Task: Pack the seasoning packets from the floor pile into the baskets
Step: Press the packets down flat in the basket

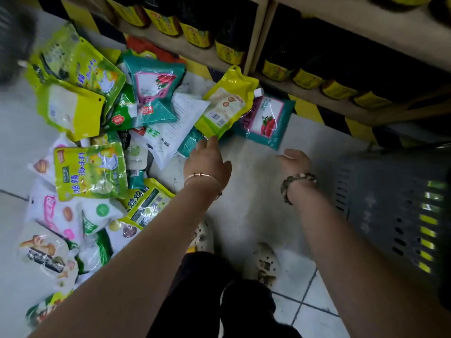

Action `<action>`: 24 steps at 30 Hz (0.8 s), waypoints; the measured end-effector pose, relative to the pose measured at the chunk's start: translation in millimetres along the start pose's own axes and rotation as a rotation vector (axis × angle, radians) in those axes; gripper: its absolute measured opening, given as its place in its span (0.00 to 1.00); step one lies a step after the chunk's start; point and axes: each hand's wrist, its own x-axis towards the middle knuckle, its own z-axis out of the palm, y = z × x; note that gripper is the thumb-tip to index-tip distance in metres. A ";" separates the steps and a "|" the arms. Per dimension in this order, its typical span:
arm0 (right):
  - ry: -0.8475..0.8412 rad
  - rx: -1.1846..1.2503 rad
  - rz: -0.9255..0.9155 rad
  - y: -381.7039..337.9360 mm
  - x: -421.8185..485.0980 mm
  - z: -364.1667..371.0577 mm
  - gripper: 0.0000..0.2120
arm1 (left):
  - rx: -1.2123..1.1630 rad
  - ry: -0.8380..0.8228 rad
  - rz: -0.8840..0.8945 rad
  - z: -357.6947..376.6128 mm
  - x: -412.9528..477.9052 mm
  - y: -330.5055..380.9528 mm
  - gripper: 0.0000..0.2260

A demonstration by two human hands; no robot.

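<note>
- White clogs (264, 262) sit planted on the tiled floor (249, 191). We judge it best to keep that stance so we can turn to either side without stepping on stock.
- On our right, the grey slotted basket (390, 203) stands just beside the forearm. Its inside is not shown, so we should look in before dropping anything.
- On our left, the pile of seasoning packets (90, 167) lies loose and overlapping on the floor. None of these are packed yet.
- Our right hand (296, 161) hovers palm down over bare tile, fingers relaxed and holding nothing. It could steady the basket or take the next packet.
- Our left hand (210, 162) reaches forward with fingers straight and apart, not closed on anything. Its fingertips are at the lower edge of the yellow spouted pouch (227, 108).
- That pouch leans over a teal packet with red fruit (267, 120). We would pinch the pouch low by its bottom seam and lift it clear, so the teal one is not dragged along.
- Glossy film is likely to slip, so a firm grip looks wise.
- Beyond, a wooden shelf (317, 98) carries dark bottles with yellow labels (275, 69). We should lift away from them.
</note>
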 end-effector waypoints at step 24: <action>-0.034 0.281 -0.253 -13.1 144.1 61.7 0.11 | 0.484 0.445 0.316 54.8 158.4 -15.8 0.16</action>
